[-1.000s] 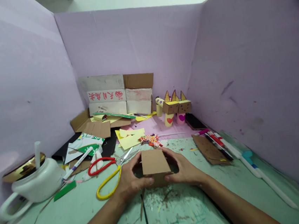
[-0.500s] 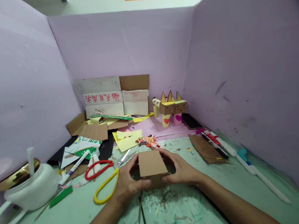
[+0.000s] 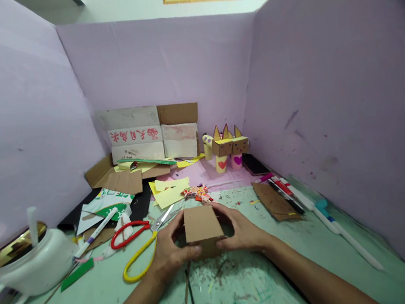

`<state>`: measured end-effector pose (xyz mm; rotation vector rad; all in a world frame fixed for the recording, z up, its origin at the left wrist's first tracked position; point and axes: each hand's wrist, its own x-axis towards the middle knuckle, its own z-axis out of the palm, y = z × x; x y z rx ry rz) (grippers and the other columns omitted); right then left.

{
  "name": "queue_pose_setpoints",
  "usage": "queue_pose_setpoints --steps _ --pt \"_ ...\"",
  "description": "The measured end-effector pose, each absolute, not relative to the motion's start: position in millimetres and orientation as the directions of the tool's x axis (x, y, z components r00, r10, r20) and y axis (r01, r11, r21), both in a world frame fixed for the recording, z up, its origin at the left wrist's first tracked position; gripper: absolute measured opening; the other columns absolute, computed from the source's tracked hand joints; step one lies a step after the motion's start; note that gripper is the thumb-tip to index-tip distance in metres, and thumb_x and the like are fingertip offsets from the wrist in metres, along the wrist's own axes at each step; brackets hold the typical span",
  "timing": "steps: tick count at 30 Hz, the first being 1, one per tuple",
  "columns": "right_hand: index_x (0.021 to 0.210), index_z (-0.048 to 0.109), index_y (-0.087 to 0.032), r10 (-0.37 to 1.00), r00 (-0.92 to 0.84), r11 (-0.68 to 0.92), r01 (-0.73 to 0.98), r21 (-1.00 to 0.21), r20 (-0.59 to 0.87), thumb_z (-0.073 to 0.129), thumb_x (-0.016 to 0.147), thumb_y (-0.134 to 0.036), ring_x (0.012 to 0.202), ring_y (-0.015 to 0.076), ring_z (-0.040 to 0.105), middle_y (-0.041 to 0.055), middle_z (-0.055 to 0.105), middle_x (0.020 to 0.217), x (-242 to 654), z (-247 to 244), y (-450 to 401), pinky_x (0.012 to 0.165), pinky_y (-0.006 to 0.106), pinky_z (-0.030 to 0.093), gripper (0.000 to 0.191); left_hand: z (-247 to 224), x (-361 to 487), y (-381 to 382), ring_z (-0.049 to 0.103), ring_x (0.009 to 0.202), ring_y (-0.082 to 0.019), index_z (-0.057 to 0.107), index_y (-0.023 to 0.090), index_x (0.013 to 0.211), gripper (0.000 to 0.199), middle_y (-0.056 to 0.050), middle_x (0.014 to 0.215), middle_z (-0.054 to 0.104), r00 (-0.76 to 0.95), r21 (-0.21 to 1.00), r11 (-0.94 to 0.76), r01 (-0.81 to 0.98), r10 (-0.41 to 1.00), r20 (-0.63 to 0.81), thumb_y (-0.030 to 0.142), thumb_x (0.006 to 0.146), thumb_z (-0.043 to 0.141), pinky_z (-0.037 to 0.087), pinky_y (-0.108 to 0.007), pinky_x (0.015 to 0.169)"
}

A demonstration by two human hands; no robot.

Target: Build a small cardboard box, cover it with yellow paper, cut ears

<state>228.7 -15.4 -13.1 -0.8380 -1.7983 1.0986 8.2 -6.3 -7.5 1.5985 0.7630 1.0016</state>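
Note:
A small brown cardboard box [image 3: 203,224] is held low over the green tabletop at the centre front, its flat top facing up. My left hand [image 3: 172,248] grips its left side, thumb on the front face and fingers curled round behind. On the opposite side my right hand [image 3: 238,229] holds it the same way. The fingertips at the back are partly hidden by the box. Just left of my left hand lie scissors [image 3: 133,221] with one red and one yellow handle, blades parted. A patterned paper piece [image 3: 197,192] rests behind the box.
A white mug [image 3: 37,263] stands at left, beside paper scraps and a marker. Cardboard animal figures [image 3: 222,147] and a phone [image 3: 255,164] are at the back right. Several markers [image 3: 323,214] and a cardboard piece [image 3: 275,201] lie right. Lilac panels enclose the table.
The whole view has shifted slightly, so everything appears a little further left. Both hands keep the same hold on the cardboard box.

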Motion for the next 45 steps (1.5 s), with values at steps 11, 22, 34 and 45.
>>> queue_pose_setpoints --steps 11,22,34,45 --pt "0.127 0.044 -0.016 0.851 -0.421 0.388 0.099 -0.916 0.315 0.078 0.057 -0.032 0.113 0.0300 0.054 0.0136 0.056 0.123 227.5 -12.0 -15.3 0.099 0.043 0.039 0.080 -6.1 8.4 -7.3 0.057 0.107 -0.029 0.054 0.020 0.121 0.071 -0.004 0.113 0.064 0.441 0.969 -0.247 -0.016 0.868 0.228 0.035 0.056 0.079 0.047 -0.035 0.089" --pt "0.130 0.042 -0.016 0.861 -0.410 0.371 0.102 -0.923 0.301 0.080 0.056 -0.035 0.113 0.0301 0.054 0.0141 0.056 0.124 228.7 -15.1 -14.9 0.100 0.044 0.040 0.084 -7.9 7.8 -7.9 0.056 0.110 -0.031 0.055 0.019 0.121 0.071 -0.006 0.115 0.064 0.430 0.967 -0.254 0.000 0.873 0.229 0.036 0.056 0.079 0.047 -0.036 0.090" --pt "0.130 0.043 -0.017 0.862 -0.403 0.380 0.116 -0.918 0.306 0.079 0.057 -0.035 0.114 0.0296 0.054 0.0137 0.056 0.125 228.2 -15.1 -15.1 0.100 0.045 0.039 0.083 -8.8 7.9 -7.1 0.056 0.109 -0.030 0.055 0.020 0.121 0.071 -0.005 0.116 0.064 0.433 0.969 -0.247 -0.015 0.872 0.229 0.035 0.056 0.079 0.047 -0.037 0.091" --pt "0.130 0.043 -0.016 0.857 -0.407 0.388 0.108 -0.915 0.316 0.080 0.057 -0.034 0.114 0.0300 0.054 0.0144 0.056 0.125 229.0 -16.8 -14.4 0.099 0.044 0.040 0.084 -6.2 8.2 -9.3 0.055 0.111 -0.031 0.055 0.020 0.120 0.071 -0.005 0.114 0.064 0.436 0.970 -0.244 -0.002 0.873 0.220 0.036 0.055 0.079 0.047 -0.037 0.090"
